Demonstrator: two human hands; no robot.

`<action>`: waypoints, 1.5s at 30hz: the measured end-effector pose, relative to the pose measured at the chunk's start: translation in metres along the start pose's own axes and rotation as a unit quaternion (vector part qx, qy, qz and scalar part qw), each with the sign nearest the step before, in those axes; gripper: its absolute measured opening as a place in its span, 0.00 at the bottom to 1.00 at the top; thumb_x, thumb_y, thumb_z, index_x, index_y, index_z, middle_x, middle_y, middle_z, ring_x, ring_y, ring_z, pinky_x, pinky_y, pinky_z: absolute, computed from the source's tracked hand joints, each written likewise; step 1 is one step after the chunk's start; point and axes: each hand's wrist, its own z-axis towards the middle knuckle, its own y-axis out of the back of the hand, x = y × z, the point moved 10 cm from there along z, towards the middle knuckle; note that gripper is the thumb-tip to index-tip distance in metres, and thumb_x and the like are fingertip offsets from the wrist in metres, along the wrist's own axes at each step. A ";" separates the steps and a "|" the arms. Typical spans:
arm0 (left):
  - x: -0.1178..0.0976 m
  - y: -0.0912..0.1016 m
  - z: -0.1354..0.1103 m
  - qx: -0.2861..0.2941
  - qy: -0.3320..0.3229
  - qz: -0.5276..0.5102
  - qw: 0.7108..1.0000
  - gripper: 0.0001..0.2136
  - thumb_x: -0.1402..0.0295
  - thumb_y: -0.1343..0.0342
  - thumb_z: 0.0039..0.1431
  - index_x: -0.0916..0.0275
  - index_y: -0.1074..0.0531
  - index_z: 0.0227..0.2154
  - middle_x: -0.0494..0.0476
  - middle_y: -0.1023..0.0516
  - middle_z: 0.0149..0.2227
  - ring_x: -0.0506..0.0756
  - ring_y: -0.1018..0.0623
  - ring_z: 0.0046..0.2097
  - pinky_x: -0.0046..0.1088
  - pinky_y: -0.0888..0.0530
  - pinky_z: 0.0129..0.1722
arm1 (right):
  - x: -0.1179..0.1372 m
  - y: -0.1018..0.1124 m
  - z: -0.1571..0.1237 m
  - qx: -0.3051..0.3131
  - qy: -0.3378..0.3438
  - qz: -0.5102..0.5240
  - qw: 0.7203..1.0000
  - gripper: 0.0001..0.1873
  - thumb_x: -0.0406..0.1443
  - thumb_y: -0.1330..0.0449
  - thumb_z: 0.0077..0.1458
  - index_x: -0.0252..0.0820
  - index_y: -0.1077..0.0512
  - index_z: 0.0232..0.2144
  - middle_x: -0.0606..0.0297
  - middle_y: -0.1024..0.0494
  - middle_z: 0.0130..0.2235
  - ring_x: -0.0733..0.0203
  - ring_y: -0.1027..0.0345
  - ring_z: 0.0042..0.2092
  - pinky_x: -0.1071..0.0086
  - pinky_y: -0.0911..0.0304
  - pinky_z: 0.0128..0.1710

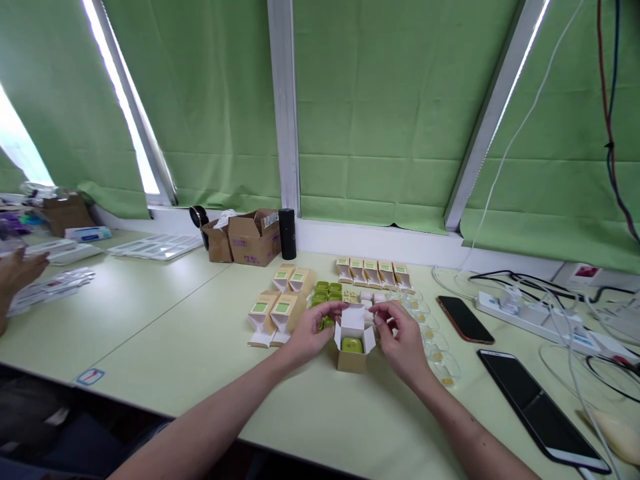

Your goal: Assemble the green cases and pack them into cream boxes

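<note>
A small brown cardboard box [351, 361] stands open on the table with a green object [352, 345] sitting in its top. My left hand [314, 331] curls beside the box's left flap, fingers bent around a small green piece. My right hand [400, 338] is on the box's right side, fingers pinched together on something small I cannot make out. Behind the hands lie green pieces [327, 291] and small white pieces [373, 297].
Open brown boxes lie in groups at left [273, 313] and in a back row [374, 272]. Clear plastic trays [435, 347] trail to the right. Two phones [463, 319] [543, 405], a power strip with cables [530, 317], a black cylinder [287, 233], cartons [255, 238]. Another person's hand [17, 273] at far left.
</note>
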 end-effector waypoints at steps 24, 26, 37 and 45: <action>0.012 -0.010 -0.008 -0.003 0.003 0.070 0.998 0.21 0.74 0.40 0.58 0.58 0.34 0.54 0.58 0.29 0.49 0.56 0.30 0.48 0.35 0.30 0.53 | -0.026 -0.030 -0.010 0.098 -0.126 0.154 0.975 0.21 0.33 0.42 0.55 0.48 0.35 0.51 0.66 0.35 0.42 0.61 0.36 0.35 0.70 0.39 0.31; 0.013 -0.011 -0.008 -0.005 0.001 0.071 0.997 0.21 0.75 0.41 0.57 0.58 0.34 0.53 0.57 0.29 0.48 0.56 0.30 0.48 0.35 0.30 0.52 | -0.026 -0.032 -0.010 0.102 -0.127 0.152 0.975 0.20 0.33 0.42 0.55 0.49 0.36 0.51 0.66 0.36 0.42 0.62 0.37 0.36 0.70 0.39 0.32; 0.009 -0.012 -0.009 -0.006 0.000 0.093 0.996 0.21 0.76 0.42 0.57 0.58 0.35 0.53 0.57 0.31 0.47 0.57 0.31 0.49 0.35 0.30 0.51 | -0.018 -0.033 -0.012 0.108 -0.127 0.141 0.976 0.19 0.36 0.41 0.58 0.50 0.37 0.52 0.66 0.34 0.42 0.61 0.36 0.36 0.69 0.37 0.32; 0.011 -0.013 -0.010 0.000 -0.001 0.112 0.994 0.21 0.76 0.44 0.59 0.57 0.36 0.54 0.57 0.31 0.48 0.57 0.31 0.50 0.37 0.31 0.52 | -0.018 -0.037 -0.016 0.103 -0.137 0.137 0.976 0.24 0.38 0.41 0.59 0.51 0.41 0.56 0.66 0.36 0.44 0.63 0.33 0.34 0.69 0.35 0.31</action>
